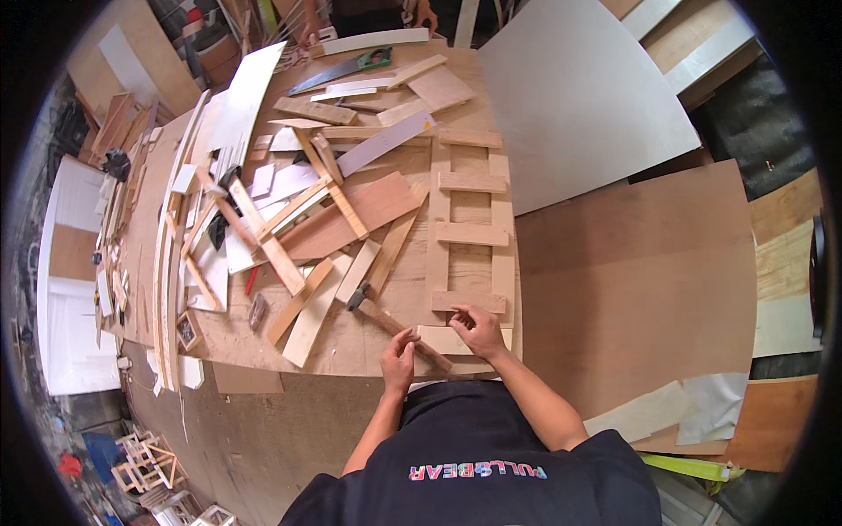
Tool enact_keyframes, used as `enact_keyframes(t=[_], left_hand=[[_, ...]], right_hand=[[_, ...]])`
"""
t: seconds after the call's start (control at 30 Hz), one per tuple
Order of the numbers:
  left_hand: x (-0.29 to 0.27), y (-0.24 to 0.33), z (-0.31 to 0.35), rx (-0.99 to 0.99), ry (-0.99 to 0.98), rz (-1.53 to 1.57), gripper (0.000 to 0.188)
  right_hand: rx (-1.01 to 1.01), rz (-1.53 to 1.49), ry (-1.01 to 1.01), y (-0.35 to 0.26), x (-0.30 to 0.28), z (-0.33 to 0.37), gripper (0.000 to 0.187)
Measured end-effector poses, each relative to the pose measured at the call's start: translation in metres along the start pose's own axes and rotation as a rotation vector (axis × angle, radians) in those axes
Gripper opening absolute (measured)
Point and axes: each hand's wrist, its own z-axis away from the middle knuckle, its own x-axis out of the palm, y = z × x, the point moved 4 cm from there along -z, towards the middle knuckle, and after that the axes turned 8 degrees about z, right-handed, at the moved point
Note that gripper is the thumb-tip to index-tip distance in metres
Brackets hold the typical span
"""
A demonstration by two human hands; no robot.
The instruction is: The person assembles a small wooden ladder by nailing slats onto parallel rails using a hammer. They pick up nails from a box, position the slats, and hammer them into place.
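Observation:
A ladder-like wooden frame (439,232) lies along the right side of the worktable, its short slats set across two long rails. Over its near end is my right hand (478,331), thumb and fingers curved but apart beside the lowest slat (469,302). My left hand (399,358) is closed, its fingertips pressed together; whatever they may hold is too small to make out. Beside it, a hammer (386,320) lies slantwise, its dark head pointing away to the left and its wooden handle running toward me. A pale board (430,338) sits crosswise beneath my hands.
Loose wood strips (307,320) and offcuts crowd the worktable (263,355). A green-handled handsaw (342,70) lies at the far end, where another person's hand (427,17) shows. Large sheets, one white (588,96) and one brown (640,280), adjoin the right side.

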Motion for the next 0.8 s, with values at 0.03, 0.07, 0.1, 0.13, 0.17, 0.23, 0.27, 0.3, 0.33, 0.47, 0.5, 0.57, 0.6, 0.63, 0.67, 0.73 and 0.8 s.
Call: enact_keyframes(t=[0.03, 0.07, 0.1, 0.13, 0.17, 0.23, 0.27, 0.3, 0.33, 0.47, 0.5, 0.57, 0.6, 0.63, 0.67, 0.73, 0.8], left_hand=[[-0.011, -0.008, 0.003, 0.001, 0.028, -0.023, 0.034], [-0.021, -0.020, 0.004, -0.003, 0.053, -0.046, 0.033], [-0.031, -0.025, 0.006, -0.007, 0.079, -0.069, 0.033], [-0.039, -0.028, 0.007, 0.018, 0.097, -0.121, 0.032], [-0.048, -0.034, 0.006, 0.051, 0.171, -0.105, 0.030], [-0.066, -0.040, 0.008, 0.043, 0.223, -0.095, 0.031], [-0.074, -0.048, 0.009, 0.028, 0.229, -0.075, 0.031], [-0.081, -0.053, 0.011, 0.016, 0.239, -0.050, 0.030], [-0.086, -0.058, 0.015, 0.006, 0.249, -0.025, 0.030], [-0.102, -0.040, 0.046, 0.022, 0.297, -0.090, 0.028], [-0.109, -0.042, 0.058, 0.013, 0.324, -0.071, 0.028], [-0.125, -0.042, 0.078, 0.017, 0.355, -0.041, 0.027], [-0.135, -0.041, 0.086, 0.030, 0.360, -0.031, 0.027], [-0.146, -0.040, 0.093, 0.044, 0.362, -0.022, 0.027], [-0.155, -0.039, 0.097, 0.037, 0.393, -0.032, 0.027], [-0.176, -0.039, 0.107, 0.013, 0.447, 0.025, 0.026], [-0.198, -0.041, 0.103, 0.009, 0.480, 0.092, 0.026]], right_hand=[[-0.067, 0.025, 0.002, -0.009, 0.011, 0.001, 0.040], [-0.129, 0.049, 0.004, -0.013, 0.027, 0.003, 0.040], [-0.192, 0.073, 0.006, -0.018, 0.042, 0.005, 0.041], [-0.187, 0.084, -0.055, -0.020, 0.061, 0.006, 0.046], [-0.214, 0.189, -0.042, -0.022, 0.079, 0.004, 0.049], [-0.277, 0.396, -0.015, -0.033, 0.115, 0.006, 0.055], [-0.254, 0.482, -0.014, -0.037, 0.132, 0.005, 0.058], [-0.237, 0.571, -0.012, -0.041, 0.146, 0.005, 0.061], [-0.222, 0.660, -0.008, -0.043, 0.154, 0.004, 0.064], [-0.127, 0.649, 0.009, -0.026, 0.176, -0.007, 0.060], [-0.138, 0.627, -0.005, -0.030, 0.177, -0.001, 0.060], [-0.152, 0.588, -0.027, -0.035, 0.181, 0.009, 0.061], [-0.160, 0.578, -0.043, -0.036, 0.184, 0.014, 0.062], [-0.222, 0.564, -0.035, -0.042, 0.189, 0.017, 0.063], [-0.279, 0.556, -0.020, -0.042, 0.193, 0.020, 0.064], [-0.332, 0.545, -0.038, -0.044, 0.209, 0.027, 0.063], [-0.380, 0.580, -0.079, -0.058, 0.230, 0.024, 0.062]])
